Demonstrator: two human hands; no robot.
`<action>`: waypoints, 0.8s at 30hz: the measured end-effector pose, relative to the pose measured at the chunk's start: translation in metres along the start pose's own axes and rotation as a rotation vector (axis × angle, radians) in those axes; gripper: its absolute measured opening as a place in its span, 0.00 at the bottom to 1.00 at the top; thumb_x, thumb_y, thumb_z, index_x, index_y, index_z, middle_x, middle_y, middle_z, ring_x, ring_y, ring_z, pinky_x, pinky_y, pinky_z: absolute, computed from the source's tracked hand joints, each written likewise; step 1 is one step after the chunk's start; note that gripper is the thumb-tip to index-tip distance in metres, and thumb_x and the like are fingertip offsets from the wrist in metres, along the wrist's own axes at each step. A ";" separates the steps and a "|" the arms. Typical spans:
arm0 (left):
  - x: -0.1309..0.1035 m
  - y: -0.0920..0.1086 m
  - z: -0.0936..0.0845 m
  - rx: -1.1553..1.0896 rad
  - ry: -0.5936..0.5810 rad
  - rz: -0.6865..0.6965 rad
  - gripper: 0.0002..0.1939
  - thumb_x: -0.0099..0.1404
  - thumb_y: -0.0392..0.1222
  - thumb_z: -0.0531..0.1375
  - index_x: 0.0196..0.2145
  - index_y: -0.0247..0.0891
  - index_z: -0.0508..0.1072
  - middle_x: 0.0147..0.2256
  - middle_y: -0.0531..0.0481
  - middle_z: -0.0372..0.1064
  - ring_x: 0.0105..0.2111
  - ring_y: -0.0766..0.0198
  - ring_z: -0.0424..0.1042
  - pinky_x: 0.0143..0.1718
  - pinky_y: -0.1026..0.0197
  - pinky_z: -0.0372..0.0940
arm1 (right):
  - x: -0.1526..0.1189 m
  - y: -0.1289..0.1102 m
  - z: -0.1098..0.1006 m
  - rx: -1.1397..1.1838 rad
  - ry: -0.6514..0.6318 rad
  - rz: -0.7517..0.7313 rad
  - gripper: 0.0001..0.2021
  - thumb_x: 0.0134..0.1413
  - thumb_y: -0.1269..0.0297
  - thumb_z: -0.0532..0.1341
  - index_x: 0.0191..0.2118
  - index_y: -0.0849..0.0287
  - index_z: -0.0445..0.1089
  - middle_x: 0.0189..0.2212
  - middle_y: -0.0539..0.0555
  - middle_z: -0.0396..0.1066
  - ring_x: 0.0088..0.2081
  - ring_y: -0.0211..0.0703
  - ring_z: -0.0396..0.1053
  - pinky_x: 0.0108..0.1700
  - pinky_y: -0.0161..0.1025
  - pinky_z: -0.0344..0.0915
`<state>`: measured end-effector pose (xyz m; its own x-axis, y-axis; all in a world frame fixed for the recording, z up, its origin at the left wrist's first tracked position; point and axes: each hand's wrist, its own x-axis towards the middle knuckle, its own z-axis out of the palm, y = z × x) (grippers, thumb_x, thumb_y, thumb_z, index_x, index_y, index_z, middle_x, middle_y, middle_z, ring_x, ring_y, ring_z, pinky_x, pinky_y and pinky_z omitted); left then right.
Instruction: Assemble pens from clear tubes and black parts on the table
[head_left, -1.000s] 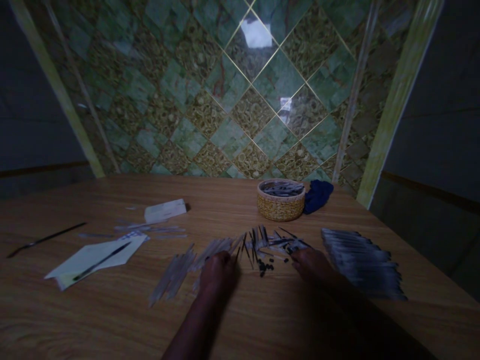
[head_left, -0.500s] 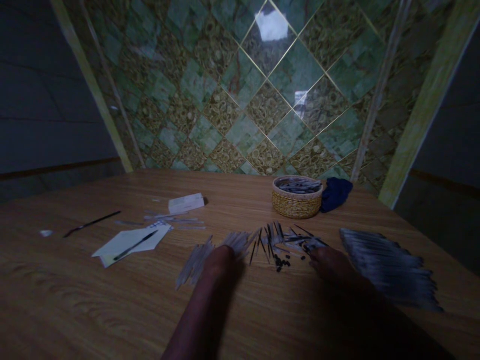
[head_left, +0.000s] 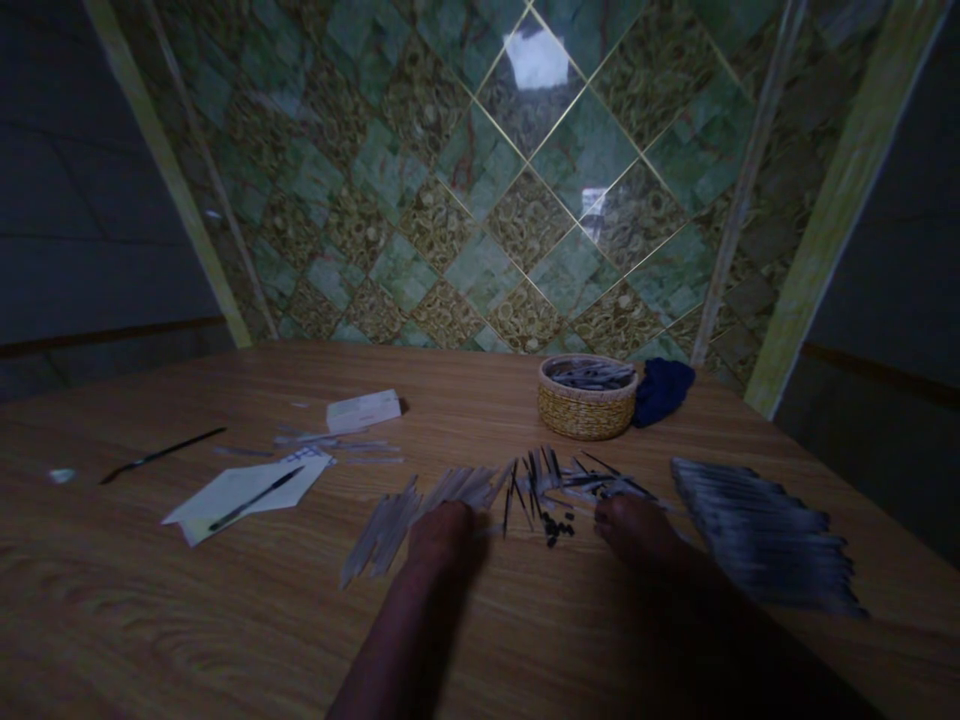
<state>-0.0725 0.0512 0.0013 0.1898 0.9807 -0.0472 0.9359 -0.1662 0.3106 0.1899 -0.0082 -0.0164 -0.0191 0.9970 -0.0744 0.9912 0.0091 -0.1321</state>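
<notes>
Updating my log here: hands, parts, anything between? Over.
Left hand by pale sticks; right hand by scattered sticks. Grips unclear. Small black pieces between hands.

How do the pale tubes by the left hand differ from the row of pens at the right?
The pale tubes look whitish; the pens look mostly dark. The tubes lie in loose clusters; the pens lie in one broad row. Both are slender and lie on the table.

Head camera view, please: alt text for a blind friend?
A person's left hand is beside pale sticks on a wood-grain table; the right hand is at scattered sticks near small black pieces. A woven basket of sticks stands behind, a row of dark sticks lies right, paper and a pen left.
</notes>
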 end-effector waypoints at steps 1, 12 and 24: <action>0.000 0.000 0.000 -0.007 -0.007 -0.007 0.06 0.48 0.41 0.62 0.18 0.39 0.74 0.28 0.37 0.76 0.35 0.44 0.74 0.33 0.53 0.63 | 0.000 -0.001 -0.001 0.005 0.004 0.000 0.11 0.54 0.65 0.54 0.34 0.59 0.74 0.36 0.59 0.75 0.39 0.47 0.72 0.33 0.36 0.58; -0.010 0.013 -0.005 -0.625 -0.091 0.126 0.04 0.50 0.40 0.56 0.22 0.36 0.67 0.21 0.54 0.65 0.22 0.66 0.64 0.25 0.65 0.56 | 0.006 -0.010 0.000 0.058 0.048 -0.029 0.11 0.52 0.68 0.54 0.32 0.60 0.74 0.35 0.58 0.75 0.37 0.43 0.70 0.32 0.34 0.54; -0.002 0.014 0.006 -1.214 -0.261 0.124 0.16 0.43 0.48 0.66 0.24 0.35 0.68 0.20 0.51 0.72 0.14 0.73 0.57 0.18 0.68 0.49 | 0.005 -0.013 0.004 0.058 0.024 -0.055 0.10 0.53 0.68 0.54 0.32 0.60 0.73 0.33 0.56 0.75 0.37 0.41 0.70 0.32 0.33 0.53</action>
<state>-0.0579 0.0466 0.0000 0.4404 0.8923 -0.0989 0.0554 0.0829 0.9950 0.1761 -0.0034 -0.0190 -0.0697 0.9967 -0.0420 0.9795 0.0604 -0.1920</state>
